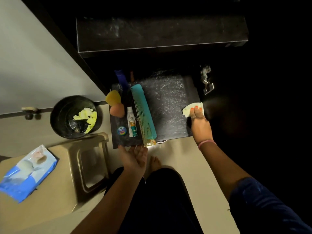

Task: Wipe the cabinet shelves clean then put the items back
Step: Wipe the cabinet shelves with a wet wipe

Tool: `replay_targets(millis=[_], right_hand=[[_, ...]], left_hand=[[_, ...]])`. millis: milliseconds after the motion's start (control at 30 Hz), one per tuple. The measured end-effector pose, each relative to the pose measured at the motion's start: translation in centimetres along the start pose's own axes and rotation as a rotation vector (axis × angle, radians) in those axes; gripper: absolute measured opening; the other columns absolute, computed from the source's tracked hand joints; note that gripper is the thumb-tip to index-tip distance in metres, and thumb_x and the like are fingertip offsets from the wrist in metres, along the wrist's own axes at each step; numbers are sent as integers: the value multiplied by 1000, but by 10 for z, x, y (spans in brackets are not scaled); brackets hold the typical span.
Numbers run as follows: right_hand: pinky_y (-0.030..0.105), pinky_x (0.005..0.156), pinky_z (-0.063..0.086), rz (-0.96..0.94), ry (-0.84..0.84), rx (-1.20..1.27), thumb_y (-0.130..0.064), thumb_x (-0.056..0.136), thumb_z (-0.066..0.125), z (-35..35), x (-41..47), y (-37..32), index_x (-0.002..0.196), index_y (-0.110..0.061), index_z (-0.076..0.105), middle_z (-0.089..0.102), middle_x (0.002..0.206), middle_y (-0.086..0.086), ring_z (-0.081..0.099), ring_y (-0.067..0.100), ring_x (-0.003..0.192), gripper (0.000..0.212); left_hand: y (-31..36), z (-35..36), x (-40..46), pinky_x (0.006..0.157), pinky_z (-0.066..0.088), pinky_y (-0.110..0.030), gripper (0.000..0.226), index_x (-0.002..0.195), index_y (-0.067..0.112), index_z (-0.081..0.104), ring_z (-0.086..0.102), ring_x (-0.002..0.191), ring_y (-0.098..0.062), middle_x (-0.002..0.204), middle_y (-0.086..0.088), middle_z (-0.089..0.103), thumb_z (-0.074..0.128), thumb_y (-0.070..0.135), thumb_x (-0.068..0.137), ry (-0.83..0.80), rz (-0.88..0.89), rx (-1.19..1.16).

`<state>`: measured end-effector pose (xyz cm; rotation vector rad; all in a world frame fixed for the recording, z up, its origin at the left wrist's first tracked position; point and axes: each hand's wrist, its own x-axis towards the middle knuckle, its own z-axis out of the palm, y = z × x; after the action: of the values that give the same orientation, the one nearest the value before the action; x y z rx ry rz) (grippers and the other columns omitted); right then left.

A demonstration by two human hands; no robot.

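From the head view, my right hand presses a white wipe on the right edge of the dark shelf, its grip holding the wipe. My left hand is open below the near edge. The teal comb lies at left.

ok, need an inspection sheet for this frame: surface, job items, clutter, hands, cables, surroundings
Surface: lower cabinet shelf dark, streaked on its right half; upper shelf bare, smeared.
Job's things: wipe pressed to the shelf's right edge; teal comb, tube, small round tin, two makeup sponges bunched on the left side.
Clutter: black bin holding used wipes; blue wipes pack on a beige stool.
Hands: right hand holds the wipe under its fingers; left hand open, palm up, at the shelf's front edge.
Cables: nothing seen.
Surroundings: door hinge, pale cabinet door, beige floor.
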<state>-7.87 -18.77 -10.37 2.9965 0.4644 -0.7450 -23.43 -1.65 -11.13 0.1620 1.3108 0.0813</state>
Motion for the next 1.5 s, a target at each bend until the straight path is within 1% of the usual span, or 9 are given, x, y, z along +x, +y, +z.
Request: replay_targets(millis=[167,333,500,600,767,1000,1167,1367,1500], right_hand=[[36,70,54,12,111,-55,10,84,34,16,-41,9,128,2,52,46,140,21,63,42,102,48],[37,81,52,104,-80,-253,4,88,38,-10,-60,5,117,-2,58,64,111,18,65,34,98,36],[45,79,52,90,156,-89,3,87,43,-69,-4,-15,96,7,64,66,98,27,64,43,94,22],[47,84,50,-16,304,-25,7,88,40,-101,60,-38,105,8,63,65,105,27,63,43,99,29],[48,97,41,-11,115,-13,6,94,32,-93,126,-62,118,13,54,57,120,32,55,45,113,34],[33,113,30,-39,175,316,7,93,35,-9,67,-21,139,-8,42,37,149,12,36,27,137,49],[31,77,57,-240,339,20,12,69,44,51,-28,23,105,0,69,67,115,17,67,29,104,46],[33,66,53,38,125,-22,11,77,46,8,-52,5,96,-2,68,70,86,19,69,35,78,31],[35,77,52,-31,381,212,6,79,50,-45,14,-11,92,0,70,70,94,22,67,36,86,24]], left_hand=[[4,9,6,106,38,-37,73,137,5,41,49,127,-28,137,-16,50,22,60,94,9,-53,-4],[4,12,3,111,34,-39,73,137,6,42,46,130,-26,140,-15,48,20,61,94,19,-61,-26],[4,10,2,110,36,-39,73,138,6,42,47,129,-26,140,-14,48,23,61,94,27,-56,-14],[2,10,3,106,36,-38,71,141,8,38,42,133,-27,145,-14,42,23,60,94,4,-41,-29],[-5,5,15,105,38,-39,73,140,6,38,45,131,-28,143,-16,45,24,61,93,-25,-13,-97],[-7,8,14,102,42,-40,72,134,3,44,52,124,-28,134,-17,53,28,60,93,13,4,-92],[-9,12,14,107,39,-40,77,136,6,44,51,125,-28,135,-16,52,23,66,91,35,-8,-81],[-7,14,10,109,38,-39,80,137,8,44,46,130,-26,143,-13,45,20,68,90,28,-25,-72],[-7,17,6,105,38,-34,79,140,10,40,34,138,-27,150,-14,32,18,67,90,25,-29,-83]])
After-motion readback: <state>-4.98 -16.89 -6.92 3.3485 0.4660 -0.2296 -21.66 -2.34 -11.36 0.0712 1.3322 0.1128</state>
